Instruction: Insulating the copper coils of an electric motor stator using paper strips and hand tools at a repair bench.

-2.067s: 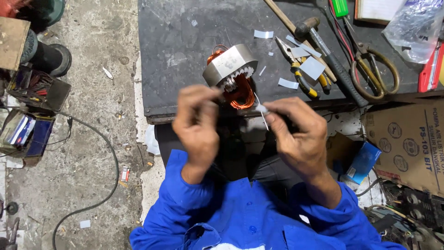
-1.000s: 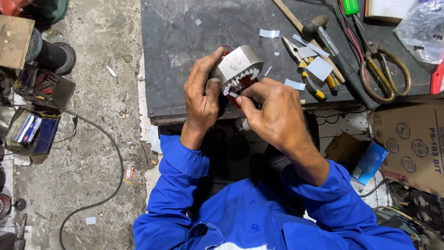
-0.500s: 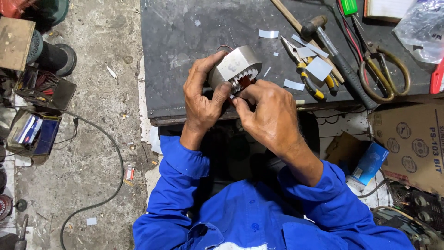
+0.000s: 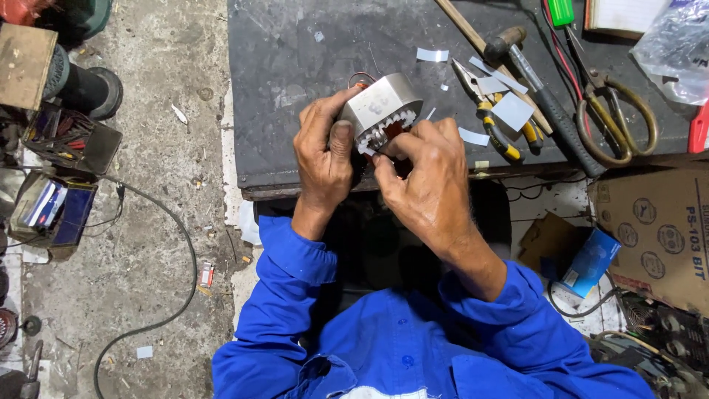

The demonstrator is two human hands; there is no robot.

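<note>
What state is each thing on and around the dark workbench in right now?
Grey metal motor stator with copper windings: lifted, gripped by left hand.
Right hand: fingers pinched at the stator's slots.
Yellow-handled pliers: lying flat, untouched.
Brass-handled scissors: lying flat.
Black-handled hammer: lying flat.

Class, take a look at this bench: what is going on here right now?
A person in a blue work shirt holds a metal motor stator over the edge of a dark workbench. The left hand grips its side, while the right hand works with its fingers at the slotted face, where copper windings show. Pliers, a hammer, scissors and small cut strips of pale sheet lie on the bench to the right.
</note>
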